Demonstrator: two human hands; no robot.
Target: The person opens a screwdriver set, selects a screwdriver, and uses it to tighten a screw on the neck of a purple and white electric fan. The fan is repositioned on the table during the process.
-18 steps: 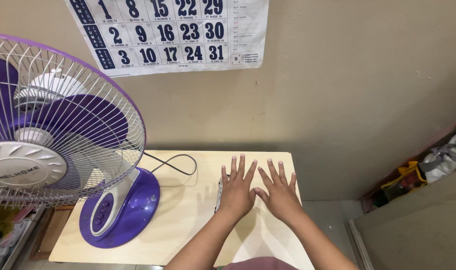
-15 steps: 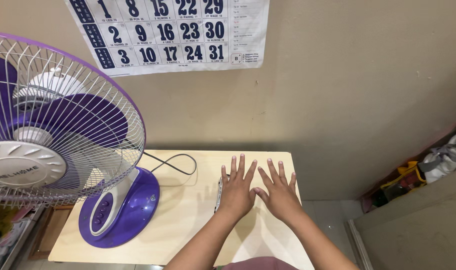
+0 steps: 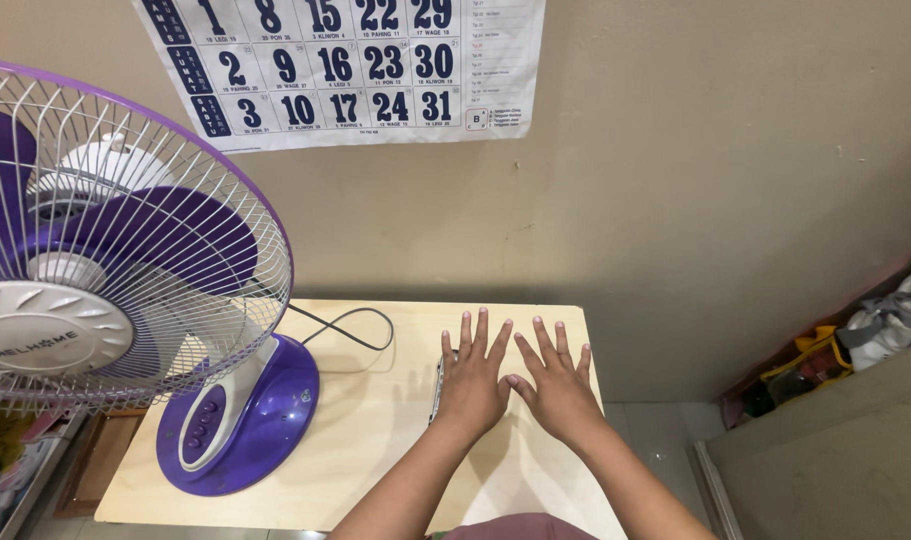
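Both bare hands lie flat, palms down and fingers spread, gripping nothing: the left hand (image 3: 473,375) covers most of a thin, flat, grey-edged object (image 3: 438,388) whose long edge shows at its nine o'clock side, while the right hand (image 3: 556,382) rests on bare wood just beside it, thumbs nearly touching. At nine o'clock from the hands stands a purple-and-white plastic table fan (image 3: 126,290) with a round wire cage, glossy oval base and a dark cord (image 3: 351,330) looping toward the hands. All sit on a pale, smooth wooden table (image 3: 376,440) against a beige wall bearing a paper calendar (image 3: 346,70) at twelve o'clock.
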